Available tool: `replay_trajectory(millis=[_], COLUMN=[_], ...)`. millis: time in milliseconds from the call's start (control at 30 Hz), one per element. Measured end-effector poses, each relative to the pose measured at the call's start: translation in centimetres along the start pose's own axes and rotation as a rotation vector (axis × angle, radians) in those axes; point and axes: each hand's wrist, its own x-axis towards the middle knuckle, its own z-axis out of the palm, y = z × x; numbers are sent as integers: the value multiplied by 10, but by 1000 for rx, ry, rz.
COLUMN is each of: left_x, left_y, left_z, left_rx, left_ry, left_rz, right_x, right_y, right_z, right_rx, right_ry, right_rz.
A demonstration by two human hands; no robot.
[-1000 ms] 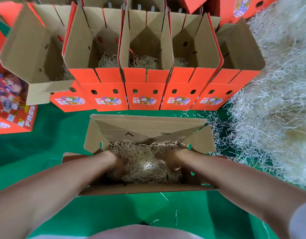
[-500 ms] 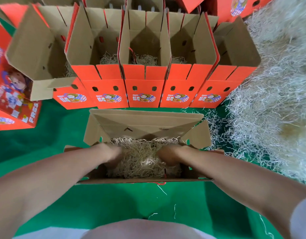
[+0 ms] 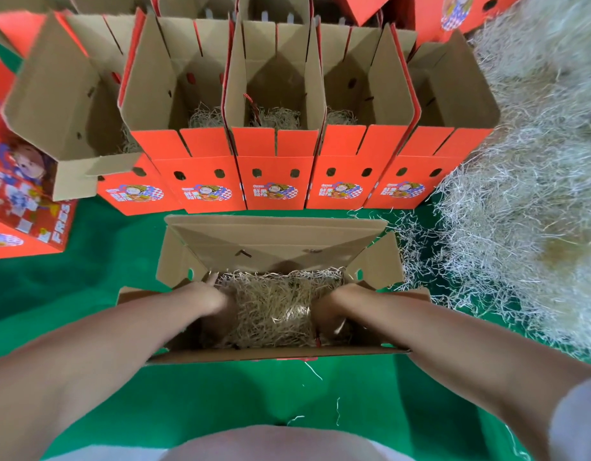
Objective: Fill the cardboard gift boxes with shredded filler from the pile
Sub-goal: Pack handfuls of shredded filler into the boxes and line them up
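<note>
An open cardboard gift box (image 3: 271,239) lies on the green cloth right in front of me, its flaps spread. Pale shredded filler (image 3: 274,304) covers its bottom. My left hand (image 3: 206,294) reaches in at the left end, fingers stretched over the filler's edge. At the right end my right hand (image 3: 327,309) is sunk in beside the filler, and its fingers are hidden in the strands. The big filler pile (image 3: 527,211) lies to the right.
A row of upright orange boxes (image 3: 274,181) with raised flaps stands just behind, several with a little filler inside. More printed boxes (image 3: 28,207) sit at the left. Loose strands (image 3: 417,241) litter the green cloth (image 3: 88,261) between box and pile.
Both hands stay inside the box on the filler. My left hand has shifted slightly toward the box's far left corner.
</note>
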Motion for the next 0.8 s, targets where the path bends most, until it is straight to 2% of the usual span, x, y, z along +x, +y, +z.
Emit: replay_trajectory(millis=[67, 133, 167, 233, 300, 400, 467, 567, 633, 667, 733, 800], left_x=[-3, -3, 0, -1, 2, -13, -21, -46, -63, -72, -86, -97], left_y=[6, 6, 3, 0, -9, -25, -41, -60, -70, -73, -71, -61], left_z=[-12, -21, -21, -22, -25, -35, -44, -68, -80, -84, -87, -82], left_rx=[-18, -146, -199, -253, -64, 30, -1, -289, -462, -545, -658, -662], left_ry=[-42, 102, 202, 284, 271, 164, 214, 405, 541, 607, 728, 816], left_rz=[-24, -14, -7, 22, 21, -65, -57, -48, -67, -78, -101, -129], right_x=[-4, -10, -17, -31, -41, -47, -52, -66, -77, -84, -98, -108], right_y=[2, 5, 6, 7, 9, 13, 14, 10, 8, 6, 5, 11], right_z=[-6, -14, -19, -26, -30, -34, -35, -39, -43, -44, -46, -48], right_rx=[25, 144, 194, 276, 350, 499, 616, 658, 632, 599, 443, 235], right_ry=[23, 93, 177, 500, 745, 792, 755, 821, 1006, 1152, 1478, 1750], right_rz=[-6, 7, 36, 92, 116, 185, 225, 287, 344, 360, 362, 430])
